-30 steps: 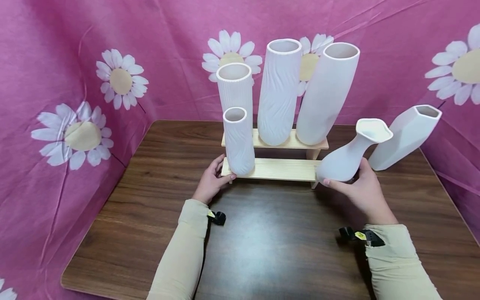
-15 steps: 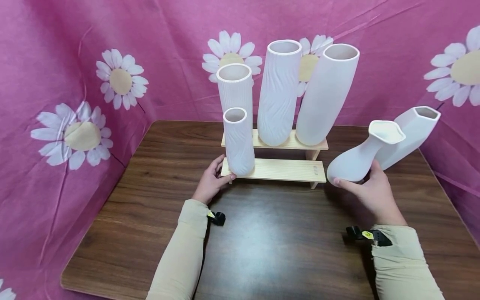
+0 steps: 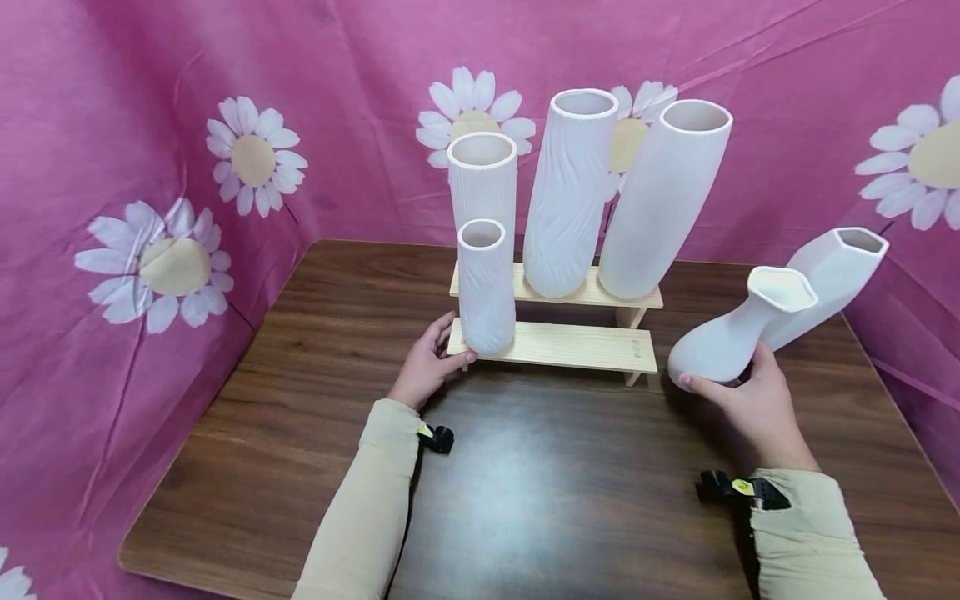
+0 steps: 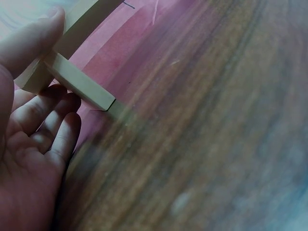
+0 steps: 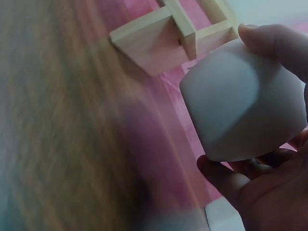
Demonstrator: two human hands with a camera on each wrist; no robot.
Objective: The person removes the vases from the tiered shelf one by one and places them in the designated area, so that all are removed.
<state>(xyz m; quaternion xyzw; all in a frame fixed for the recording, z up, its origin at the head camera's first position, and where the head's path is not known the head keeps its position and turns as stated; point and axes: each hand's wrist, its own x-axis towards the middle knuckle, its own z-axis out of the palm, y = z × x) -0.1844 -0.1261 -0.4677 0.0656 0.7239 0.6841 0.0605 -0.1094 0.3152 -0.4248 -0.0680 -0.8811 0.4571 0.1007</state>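
I see that the right hand point(image 3: 756, 412), fingers curled round the flared vase point(image 3: 712, 346), has drawn it just right of the lower shelf point(image 3: 577, 343), leaving that end uncovered, while the left hand point(image 3: 426, 368) (thumb over, fingers under) grips the opposite end.

Bkgd: pink cloth point(image 3: 360, 167) w/ lg white daisies, pale yellow ctrs, some wrinkles. 2 daisies point(image 3: 175, 267) on L, 1 cut off at R edge, 2 at back partly covered, few petals btm-L corner. Dk brown wood-grain tbl point(image 3: 247, 467), rounded near-L corner, pale glare patch point(image 3: 502, 483) nr front. Grain blurry in both wrist views.
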